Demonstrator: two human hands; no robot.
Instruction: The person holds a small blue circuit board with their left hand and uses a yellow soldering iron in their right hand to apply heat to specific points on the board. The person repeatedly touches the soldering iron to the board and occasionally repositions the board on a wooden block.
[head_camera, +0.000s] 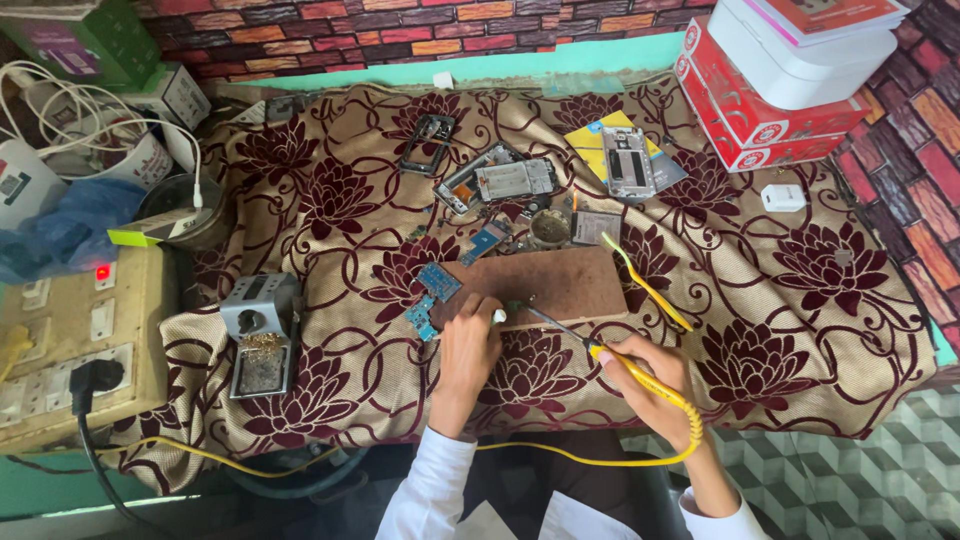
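Yellow iron (640, 375): clamped in right hand (645, 385), tip (530, 312) at front edge of brown board (540, 285).
Left hand (468, 340): fingers closed, pinning small part at board edge; part too small to id.
Risk: hot tip v. near left fingertips, slip = burn; cord (560, 455) across lap, snag poss.; cloth (330, 210) scorch.
Count: 2 blue PCBs (430, 295), 3 phone frames (500, 180), 1 tweezers (645, 285), 1 iron stand (260, 335).

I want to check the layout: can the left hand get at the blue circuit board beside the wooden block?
Probably yes. The left hand rests at the edge of the wooden block, and the blue circuit board lies just beyond its fingers with nothing between them.
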